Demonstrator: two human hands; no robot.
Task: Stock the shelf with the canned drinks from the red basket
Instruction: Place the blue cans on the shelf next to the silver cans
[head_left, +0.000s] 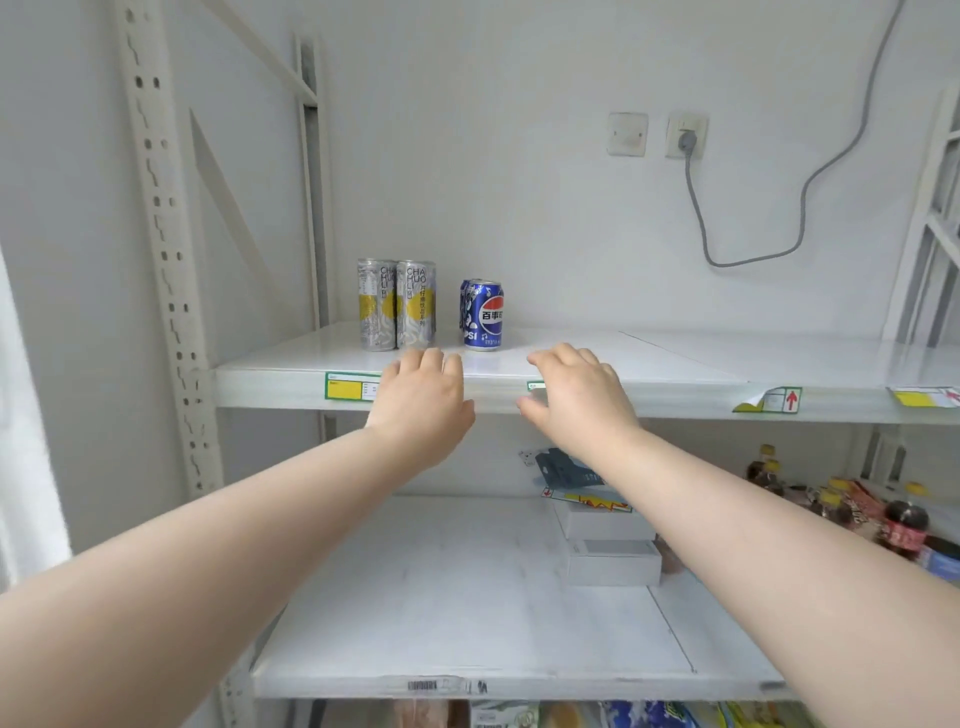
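Observation:
Two tall silver-and-yellow cans (397, 305) stand side by side on the upper white shelf (675, 364), left of centre. Just to their right stands a short blue Pepsi can (483, 315), with a second blue can partly hidden behind it. My left hand (422, 408) hovers at the shelf's front edge below the tall cans, fingers loosely bent and holding nothing. My right hand (576, 399) is level with it to the right, just below the blue can, also holding nothing. The red basket is out of view.
A lower shelf (441, 597) carries white boxes (613, 545) at its middle right and dark drink bottles (904, 525) at far right. Price tags line the upper shelf's edge. A grey cable (696, 208) hangs from a wall socket. A perforated upright (166, 249) bounds the left.

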